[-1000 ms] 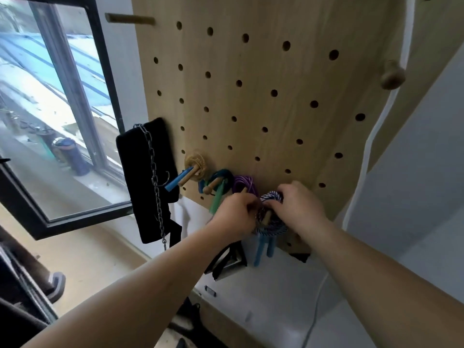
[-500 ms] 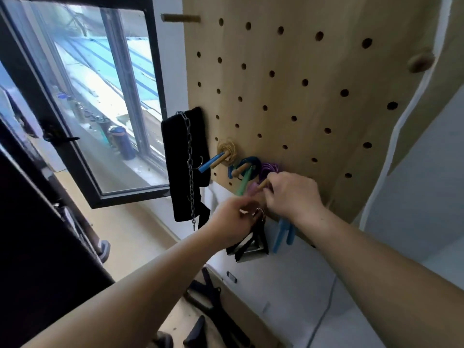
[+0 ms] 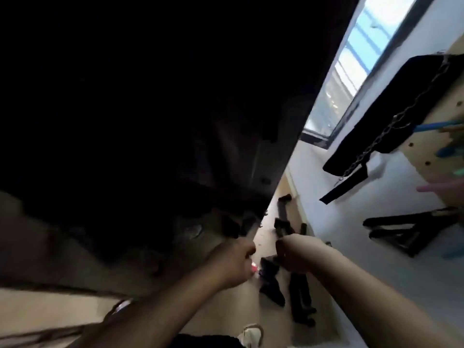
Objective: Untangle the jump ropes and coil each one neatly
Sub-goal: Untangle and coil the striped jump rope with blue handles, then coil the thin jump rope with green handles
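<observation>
- Looking down and sideways through a tilted, smeared head view, I find the jump ropes [image 3: 432, 126] at the far right edge. Only bright blue and green plastic handles show, sticking out from the pale wooden pegboard [image 3: 431, 158].
- They seem to hang on pegs so that each one stays apart and off the floor. The coils themselves are cut off by the frame, so I cannot judge how neat they are.
- Beside them on the board hangs a flat black padded belt [image 3: 401, 104] with a grey metal chain [image 3: 391, 126] draped across it. It is just next to the bright window [image 3: 356, 59].
- Both arms reach low, well apart from the board, over dark straps and handles [image 3: 298, 297] that lie on the tan floor.
- The left hand [image 3: 232, 262] has its fingers curled inward, with a small pink-red blur at its knuckles. I cannot tell whether it grips anything.
- The right hand [image 3: 300, 254] is near it but not touching. Its fingers are bent and its fingertips are in shadow, and whether it pinches something is equally unclear.
</observation>
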The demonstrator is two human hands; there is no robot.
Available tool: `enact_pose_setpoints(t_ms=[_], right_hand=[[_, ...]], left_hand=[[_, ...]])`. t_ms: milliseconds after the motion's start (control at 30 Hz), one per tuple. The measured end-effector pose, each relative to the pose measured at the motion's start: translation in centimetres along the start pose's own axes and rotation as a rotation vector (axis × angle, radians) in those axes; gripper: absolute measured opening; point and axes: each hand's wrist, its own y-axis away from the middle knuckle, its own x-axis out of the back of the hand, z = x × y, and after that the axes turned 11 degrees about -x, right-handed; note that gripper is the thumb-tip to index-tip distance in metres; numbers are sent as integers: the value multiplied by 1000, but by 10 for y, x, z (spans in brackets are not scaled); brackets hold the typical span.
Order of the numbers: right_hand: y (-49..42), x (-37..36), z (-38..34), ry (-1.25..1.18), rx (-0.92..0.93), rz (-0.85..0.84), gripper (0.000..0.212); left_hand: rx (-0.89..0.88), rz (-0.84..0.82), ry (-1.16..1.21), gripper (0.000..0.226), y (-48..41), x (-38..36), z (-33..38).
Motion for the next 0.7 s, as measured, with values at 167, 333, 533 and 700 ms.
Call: enact_pose_setpoints(t_ms=[167,333,533,700], right_hand=[[-3,-25,-154,167,309,-85,48],[25,-49,-284,342,571,-93,35],[72,-93,-397,624,863,-74,29],[129,-138,-484,679,1000,-100,30]], left_hand=[[321,121,57,27,138,-4,-95],[665,393,250,45,251,-30,-142],[1032,689,466,38,367,-86,-159],[1222,921,589,35,460,-118,-169]])
